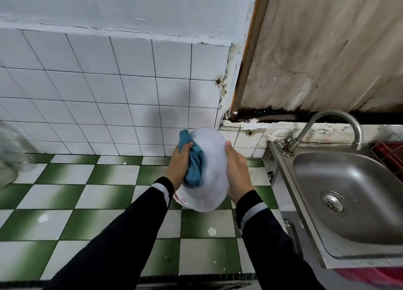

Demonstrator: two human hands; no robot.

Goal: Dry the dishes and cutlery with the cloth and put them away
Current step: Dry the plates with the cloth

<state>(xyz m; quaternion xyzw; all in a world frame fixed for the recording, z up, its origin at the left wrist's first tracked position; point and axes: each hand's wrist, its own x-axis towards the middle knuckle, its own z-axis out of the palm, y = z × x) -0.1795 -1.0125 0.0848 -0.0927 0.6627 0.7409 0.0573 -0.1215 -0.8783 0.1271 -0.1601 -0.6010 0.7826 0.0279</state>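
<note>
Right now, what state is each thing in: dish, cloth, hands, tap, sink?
Dish: held in the air, tilted, blurred.
Cloth: bunched against the dish.
Left hand: grips the cloth.
Right hand: grips the dish's edge.
Tap: no water running.
Sink: nothing in the basin.

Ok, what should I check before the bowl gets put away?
1. Right hand grips bowl: ok.
2. Left hand holds cloth against bowl: ok.
3. Bowl dry: cannot tell, blurred.
4. Surface under bowl if it slips: not ok, only floor below.
5. Put-away spot in view: cannot tell; just a red rack corner by the sink.
</note>
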